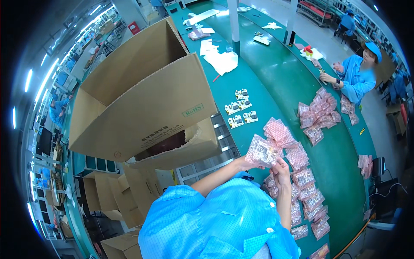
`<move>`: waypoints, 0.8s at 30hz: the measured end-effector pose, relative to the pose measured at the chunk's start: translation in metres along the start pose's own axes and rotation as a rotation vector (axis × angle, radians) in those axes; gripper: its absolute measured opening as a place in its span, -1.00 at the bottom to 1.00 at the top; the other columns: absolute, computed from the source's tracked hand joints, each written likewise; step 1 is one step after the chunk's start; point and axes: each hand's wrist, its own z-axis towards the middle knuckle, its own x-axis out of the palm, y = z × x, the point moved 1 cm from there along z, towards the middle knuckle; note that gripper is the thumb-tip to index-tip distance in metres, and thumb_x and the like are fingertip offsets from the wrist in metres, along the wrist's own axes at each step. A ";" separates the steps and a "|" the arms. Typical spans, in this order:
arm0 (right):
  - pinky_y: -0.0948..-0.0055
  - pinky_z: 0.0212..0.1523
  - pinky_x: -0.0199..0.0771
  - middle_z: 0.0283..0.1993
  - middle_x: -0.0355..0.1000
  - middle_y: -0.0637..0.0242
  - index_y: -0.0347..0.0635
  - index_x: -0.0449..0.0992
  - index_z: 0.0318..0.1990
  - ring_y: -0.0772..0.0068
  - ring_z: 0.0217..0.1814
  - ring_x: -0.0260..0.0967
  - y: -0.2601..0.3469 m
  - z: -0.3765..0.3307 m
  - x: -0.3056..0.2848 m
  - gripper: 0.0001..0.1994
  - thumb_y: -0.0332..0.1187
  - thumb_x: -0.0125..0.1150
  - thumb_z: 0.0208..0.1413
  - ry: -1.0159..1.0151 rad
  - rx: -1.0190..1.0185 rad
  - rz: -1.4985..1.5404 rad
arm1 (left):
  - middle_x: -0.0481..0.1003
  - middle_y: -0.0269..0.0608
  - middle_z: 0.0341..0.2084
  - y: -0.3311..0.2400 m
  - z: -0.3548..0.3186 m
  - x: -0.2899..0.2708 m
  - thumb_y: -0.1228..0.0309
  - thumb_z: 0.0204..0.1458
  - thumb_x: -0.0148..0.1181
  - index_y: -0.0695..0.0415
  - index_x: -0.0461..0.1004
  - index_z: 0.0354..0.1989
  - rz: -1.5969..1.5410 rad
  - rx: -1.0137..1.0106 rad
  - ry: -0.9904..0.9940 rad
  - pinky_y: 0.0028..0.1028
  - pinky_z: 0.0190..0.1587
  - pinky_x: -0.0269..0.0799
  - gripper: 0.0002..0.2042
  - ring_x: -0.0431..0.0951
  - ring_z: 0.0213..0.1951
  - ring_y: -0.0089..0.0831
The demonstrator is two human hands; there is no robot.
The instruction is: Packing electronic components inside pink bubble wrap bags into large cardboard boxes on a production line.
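Observation:
In front of my chest is a pink bubble-wrap bag (261, 152) with what looks like a circuit board inside. My left hand (246, 163) grips its lower left side, with most of the fingers hidden behind the bag. At the lower right corner, my right hand (281, 171) pinches the bag with bent fingers. Empty-looking pink bubble bags (278, 133) lie in a pile just beyond. Several bare circuit boards (236, 121) rest on the green table to the left of that pile. Rows of filled bubble bags (310, 196) are laid out to the right of my right forearm.
A large open cardboard box (142, 110) stands close on my left. Across the green table (276, 82), a co-worker in blue (360, 77) handles a small item beside a heap of pink bags (319, 110). White posts (233, 21) rise from the table. White sheets (222, 62) lie farther back.

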 end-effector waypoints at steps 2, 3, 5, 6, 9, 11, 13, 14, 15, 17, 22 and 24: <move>0.61 -0.52 0.21 -0.57 0.29 0.54 -0.33 0.39 -0.04 0.75 -0.63 0.04 0.005 -0.005 0.005 -0.68 -0.53 0.23 0.02 0.019 0.003 -0.001 | 0.51 -0.22 -0.09 0.003 0.004 -0.002 0.22 0.13 0.12 0.12 0.42 0.03 -0.089 0.001 0.082 -0.44 -0.24 0.45 -0.66 0.52 -0.14 -0.44; 0.61 -0.52 0.21 -0.57 0.29 0.54 -0.33 0.39 -0.04 0.75 -0.63 0.04 0.004 -0.005 0.004 -0.68 -0.53 0.23 0.02 0.025 0.006 -0.002 | 0.51 -0.21 -0.09 0.005 0.006 -0.005 0.22 0.13 0.13 0.14 0.42 0.02 -0.031 0.002 0.089 -0.44 -0.22 0.46 -0.65 0.53 -0.14 -0.44; 0.61 -0.52 0.21 -0.56 0.31 0.53 -0.29 0.40 -0.06 0.75 -0.64 0.06 0.002 -0.008 0.001 -0.70 -0.54 0.23 0.01 -0.003 -0.001 0.012 | 0.51 -0.20 -0.10 0.006 0.006 -0.004 0.23 0.12 0.14 0.16 0.42 0.02 0.027 0.007 0.095 -0.45 -0.19 0.48 -0.64 0.53 -0.14 -0.43; 0.61 -0.53 0.22 -0.54 0.34 0.49 -0.24 0.41 -0.08 0.73 -0.63 0.08 0.004 -0.011 0.001 -0.71 -0.54 0.23 0.00 0.016 0.010 0.017 | 0.51 -0.20 -0.11 0.006 0.005 -0.001 0.24 0.12 0.14 0.17 0.42 0.02 0.001 0.006 0.018 -0.43 -0.15 0.49 -0.64 0.54 -0.14 -0.42; 0.62 -0.56 0.19 -0.52 0.33 0.55 -0.27 0.40 -0.08 0.77 -0.64 0.07 0.003 -0.016 -0.004 -0.69 -0.45 0.25 0.00 -0.002 0.004 -0.052 | 0.50 -0.19 -0.10 -0.005 -0.002 0.019 0.27 0.14 0.11 0.19 0.39 0.04 -0.069 0.002 -0.067 -0.37 -0.04 0.50 -0.65 0.53 -0.10 -0.39; 0.63 -0.55 0.20 -0.48 0.36 0.53 -0.28 0.40 -0.06 0.78 -0.64 0.08 0.005 -0.016 -0.004 -0.66 -0.41 0.27 0.01 0.014 0.010 -0.052 | 0.49 -0.15 -0.06 -0.001 0.002 0.022 0.29 0.16 0.08 0.21 0.36 0.08 -0.099 0.085 -0.130 -0.38 -0.05 0.50 -0.64 0.53 -0.09 -0.38; 0.62 -0.53 0.27 -0.50 0.36 0.50 -0.30 0.40 -0.02 0.75 -0.64 0.11 0.004 -0.022 -0.005 -0.67 -0.49 0.22 0.03 0.024 0.031 0.155 | 0.47 -0.13 -0.04 0.017 0.007 0.008 0.31 0.18 0.05 0.21 0.35 0.09 -0.149 0.065 -0.159 -0.38 -0.04 0.50 -0.65 0.52 -0.07 -0.37; 0.62 -0.53 0.26 -0.51 0.35 0.52 -0.32 0.39 0.00 0.76 -0.64 0.10 0.001 -0.023 -0.009 -0.66 -0.47 0.21 0.04 0.031 0.032 0.184 | 0.47 -0.13 -0.04 0.010 0.007 0.015 0.32 0.18 0.04 0.21 0.35 0.09 -0.160 0.046 -0.171 -0.37 -0.03 0.49 -0.65 0.52 -0.06 -0.36; 0.62 -0.54 0.25 -0.52 0.34 0.53 -0.34 0.39 0.02 0.76 -0.64 0.09 -0.003 -0.023 -0.013 -0.65 -0.46 0.20 0.06 0.040 0.032 0.213 | 0.47 -0.14 -0.04 0.001 0.006 0.022 0.32 0.19 0.03 0.20 0.35 0.09 -0.170 0.028 -0.183 -0.36 -0.01 0.48 -0.66 0.52 -0.05 -0.36; 0.61 -0.53 0.24 -0.54 0.32 0.53 -0.35 0.38 0.02 0.76 -0.64 0.09 -0.003 -0.025 -0.013 -0.65 -0.45 0.18 0.07 0.045 0.021 0.176 | 0.47 -0.14 -0.04 -0.009 0.000 0.039 0.32 0.20 0.01 0.19 0.35 0.09 -0.180 -0.005 -0.127 -0.36 0.00 0.47 -0.67 0.51 -0.04 -0.35; 0.62 -0.54 0.24 -0.59 0.27 0.53 -0.36 0.38 0.02 0.74 -0.65 0.10 0.008 -0.050 -0.009 -0.65 -0.43 0.17 0.09 -0.006 -0.028 0.177 | 0.47 -0.16 -0.04 0.008 0.009 0.049 0.30 0.18 0.05 0.19 0.33 0.11 -0.019 -0.011 -0.007 -0.36 -0.01 0.47 -0.63 0.50 -0.02 -0.38; 0.63 -0.58 0.23 -0.62 0.22 0.54 -0.37 0.36 0.03 0.71 -0.65 0.11 0.011 -0.056 -0.008 -0.66 -0.45 0.11 0.10 -0.051 -0.051 0.153 | 0.46 -0.18 -0.03 0.010 0.011 0.056 0.29 0.17 0.07 0.19 0.33 0.11 0.059 0.001 0.014 -0.36 -0.02 0.48 -0.62 0.49 -0.02 -0.39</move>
